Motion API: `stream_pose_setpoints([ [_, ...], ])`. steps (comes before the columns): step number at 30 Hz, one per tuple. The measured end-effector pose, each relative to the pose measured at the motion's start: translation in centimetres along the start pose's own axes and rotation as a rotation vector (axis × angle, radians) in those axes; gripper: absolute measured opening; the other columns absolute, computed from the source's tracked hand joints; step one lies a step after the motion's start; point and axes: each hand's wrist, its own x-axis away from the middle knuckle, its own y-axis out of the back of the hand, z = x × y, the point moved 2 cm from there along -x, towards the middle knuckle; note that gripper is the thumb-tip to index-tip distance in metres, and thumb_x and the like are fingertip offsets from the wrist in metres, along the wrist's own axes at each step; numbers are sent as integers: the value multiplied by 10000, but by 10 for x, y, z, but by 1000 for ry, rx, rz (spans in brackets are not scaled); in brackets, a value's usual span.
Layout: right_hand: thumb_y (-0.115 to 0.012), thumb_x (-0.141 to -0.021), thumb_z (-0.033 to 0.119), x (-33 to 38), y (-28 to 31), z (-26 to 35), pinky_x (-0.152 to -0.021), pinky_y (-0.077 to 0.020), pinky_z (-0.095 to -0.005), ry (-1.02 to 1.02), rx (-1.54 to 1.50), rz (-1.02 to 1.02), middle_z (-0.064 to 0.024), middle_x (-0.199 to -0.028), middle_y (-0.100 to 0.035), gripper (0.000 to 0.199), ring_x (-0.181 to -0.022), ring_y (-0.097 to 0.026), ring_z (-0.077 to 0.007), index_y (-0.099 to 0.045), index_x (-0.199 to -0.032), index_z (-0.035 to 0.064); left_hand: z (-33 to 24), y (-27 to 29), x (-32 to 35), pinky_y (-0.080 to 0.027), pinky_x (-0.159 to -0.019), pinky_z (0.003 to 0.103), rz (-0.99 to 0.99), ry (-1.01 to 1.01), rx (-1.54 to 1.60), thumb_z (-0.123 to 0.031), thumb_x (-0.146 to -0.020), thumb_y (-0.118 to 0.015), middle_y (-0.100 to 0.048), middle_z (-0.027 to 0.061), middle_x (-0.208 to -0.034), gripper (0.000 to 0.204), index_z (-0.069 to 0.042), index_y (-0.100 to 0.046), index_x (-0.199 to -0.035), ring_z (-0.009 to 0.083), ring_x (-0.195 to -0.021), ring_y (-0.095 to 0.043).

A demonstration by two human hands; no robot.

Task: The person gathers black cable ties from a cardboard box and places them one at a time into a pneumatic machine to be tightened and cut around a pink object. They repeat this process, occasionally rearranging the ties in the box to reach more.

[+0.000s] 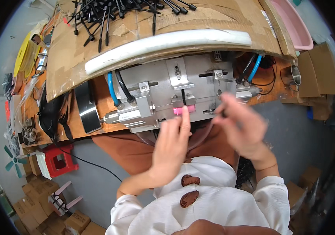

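Observation:
A metal fixture lies on the bench in front of me, with a cylinder on each side. At its middle a small pink piece sits below a thin black rod between two metal blocks. My left hand reaches over the fixture's near edge, its index finger stretched out onto the pink piece, apparently gripping nothing. Right of it, my right hand is raised near the right cylinder, blurred by motion. Its fingers are pinched together, and a small dark spot shows at their tips; what they hold is unclear.
A cardboard sheet edged with a white foam strip overhangs the fixture, carrying a pile of black rods. Blue hoses rise beside it. A phone, a metal cup and a red stool stand around.

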Motion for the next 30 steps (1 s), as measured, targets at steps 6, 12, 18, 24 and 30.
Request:
stream_pose_setpoints([
  [6, -758, -697, 49, 48, -57, 5, -460, -411, -310, -55, 17, 199, -28, -579, -465, 686, -495, -478, -149, -492, -1324, -30, 111, 126, -87, -462, -717, 361, -482, 204, -272, -50, -881, -583, -594, 114, -998, 303, -96, -589, -1180, 251, -812, -544],
  [12, -751, -723, 77, 45, -67, 1, -467, -405, -319, -45, 7, 207, -32, -563, -458, 697, -488, -483, -158, -468, -1356, 3, 174, 140, -134, -424, -642, 251, -189, 296, -74, -80, -816, -690, -580, 34, -835, 263, -59, -635, -1072, 103, -705, -491],
  [18, -780, -680, 103, 10, -38, 14, -504, -462, -306, -29, 88, 394, -62, -700, -585, 655, -570, -556, -178, -541, -1281, -2, 151, 165, -110, -372, -657, 189, -298, 341, 265, -50, -843, -664, -532, -51, -814, 163, -46, -651, -1005, 46, -716, -452],
  [24, -622, -859, 102, -138, -12, -56, -515, -468, -296, 308, 535, -158, -81, -782, -651, 110, -648, -616, -167, -628, -965, 72, 92, 128, -36, -438, -731, 225, -495, 195, 357, 62, -798, -638, -585, 11, -896, 183, -6, -617, -967, 87, -835, -537],
  [30, -653, -835, 127, -218, -5, -79, -569, -446, -332, 90, 291, 452, -78, -778, -620, 257, -661, -570, -151, -585, -1055, 13, 1, 18, 14, -436, -811, 357, -188, -48, -63, 53, -756, -553, -562, 119, -1005, 564, 72, -478, -1315, 243, -897, -536],
])
